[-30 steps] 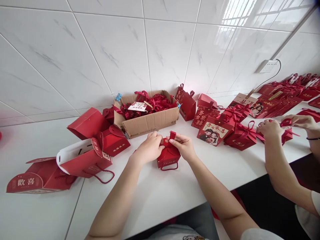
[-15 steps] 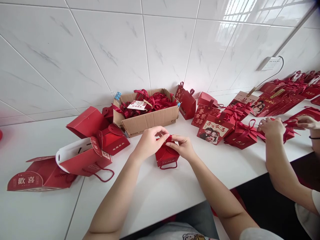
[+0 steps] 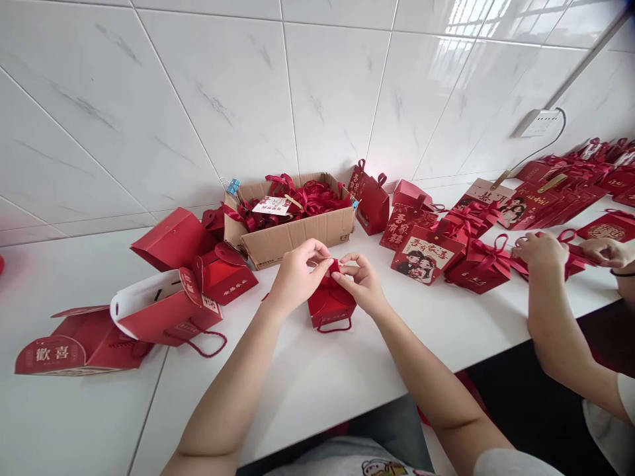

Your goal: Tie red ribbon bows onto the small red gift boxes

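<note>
Down at 6 o'clock, two bare arms coming up over the white table (image 3: 317, 383). In the middle, a small red box (image 3: 330, 305) standing upright on the table, with a red cord loop hanging at its front. Left hand (image 3: 296, 277) at the box's top from the 9 o'clock side, fingers bent and pinched narrow on the top flaps. Right hand (image 3: 363, 285) at the box's top from the 3 o'clock side, thumb and first finger pinched on the same flaps, fingertips of both hands almost touching. Over at 9 o'clock, an open red bag (image 3: 163, 311) lying on its side with white inside showing and a cord handle on the table. Farther out at 8 o'clock, a flat red box with gold letters (image 3: 64, 347). A bit up at 10 o'clock, two more red boxes (image 3: 198, 254), tipped over and touching. Just past the hands at 12 o'clock, a brown cardboard box (image 3: 297, 231) full of red ribbons (image 3: 307, 197), with a white card on top. At 2 o'clock, a bunch of red gift boxes with bows (image 3: 461, 254), close together. At 3 o'clock, another person's hands (image 3: 543, 253) holding a red box with ribbon. At the far back, a white tiled wall (image 3: 248, 86) with a socket and cable at 2 o'clock.
</note>
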`<state>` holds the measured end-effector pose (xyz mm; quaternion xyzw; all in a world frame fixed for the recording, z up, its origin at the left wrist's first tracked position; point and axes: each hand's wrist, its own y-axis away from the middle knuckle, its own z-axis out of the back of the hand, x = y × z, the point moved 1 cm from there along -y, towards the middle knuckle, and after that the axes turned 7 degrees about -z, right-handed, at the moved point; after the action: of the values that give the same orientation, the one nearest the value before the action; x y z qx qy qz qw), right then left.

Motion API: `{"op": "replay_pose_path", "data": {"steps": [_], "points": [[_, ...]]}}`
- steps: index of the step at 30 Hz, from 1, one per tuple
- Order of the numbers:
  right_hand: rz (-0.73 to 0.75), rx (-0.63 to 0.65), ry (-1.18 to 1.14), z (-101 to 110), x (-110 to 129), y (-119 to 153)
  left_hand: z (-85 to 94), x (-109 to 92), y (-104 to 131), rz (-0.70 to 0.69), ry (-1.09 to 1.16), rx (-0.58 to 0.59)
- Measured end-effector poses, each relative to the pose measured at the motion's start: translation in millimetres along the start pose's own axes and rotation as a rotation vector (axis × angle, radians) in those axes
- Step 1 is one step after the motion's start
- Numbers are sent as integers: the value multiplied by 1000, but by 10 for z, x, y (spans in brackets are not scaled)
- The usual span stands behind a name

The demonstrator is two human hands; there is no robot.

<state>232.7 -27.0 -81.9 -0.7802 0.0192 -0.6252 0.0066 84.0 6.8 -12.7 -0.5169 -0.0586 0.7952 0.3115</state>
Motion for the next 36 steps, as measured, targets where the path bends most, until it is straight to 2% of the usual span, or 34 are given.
{"op": "replay_pose_path", "data": {"steps": [4,8,10,14,17,21,24,30,36], "points": [[-2,8,22,-11,5,-9,-15,4,-12,-39,-7,-65],[6,-20,44,-10,8,-18,82,25,-11,7,-37,-32],[9,-38,37,-5,1,-22,164,61,-4,57,-120,78],[6,-51,30,2,-9,-21,266,163,14,128,-324,372],[-3,-24,19,2,0,-8,246,221,13,105,-381,438],[-4,93,-28,11,13,5,198,263,-4,70,-424,448],[3,143,24,28,8,6,208,277,-19,59,-430,448],[-36,106,133,36,-3,-5,236,280,-35,50,-454,453],[-26,-4,213,2,39,5,144,216,-12,-36,-432,456]]}}
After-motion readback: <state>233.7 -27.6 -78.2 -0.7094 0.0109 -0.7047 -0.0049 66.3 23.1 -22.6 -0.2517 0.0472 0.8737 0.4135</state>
